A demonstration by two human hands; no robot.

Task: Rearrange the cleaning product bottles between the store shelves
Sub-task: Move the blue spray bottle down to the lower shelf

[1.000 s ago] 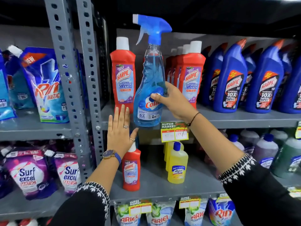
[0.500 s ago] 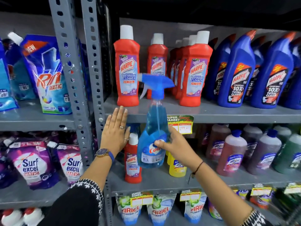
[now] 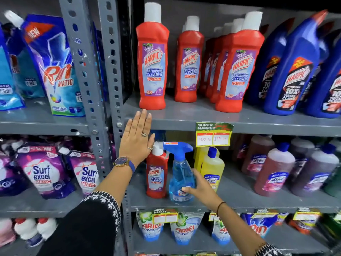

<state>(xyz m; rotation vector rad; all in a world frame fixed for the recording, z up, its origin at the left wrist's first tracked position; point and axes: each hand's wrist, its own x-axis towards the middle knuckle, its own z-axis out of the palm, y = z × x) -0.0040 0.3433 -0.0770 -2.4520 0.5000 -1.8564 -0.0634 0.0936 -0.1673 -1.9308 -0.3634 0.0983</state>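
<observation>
A blue Colin spray bottle stands on the middle shelf, between a small red Harpic bottle and a yellow Lizol bottle. My right hand grips the spray bottle's lower body from the right. My left hand is flat and open, fingers together, resting against the front edge of the upper shelf. Several tall red Harpic bathroom cleaner bottles stand on that upper shelf.
Blue Harpic bottles fill the upper shelf's right side. Brown and purple Lizol bottles stand right on the middle shelf. Ariel pouches sit below. A grey upright post separates the left bay holding Rin and Surf Excel pouches.
My right hand has carried the spray bottle down from the upper shelf to the middle shelf, setting it beside the small red Harpic. The left hand stayed on the shelf edge.
</observation>
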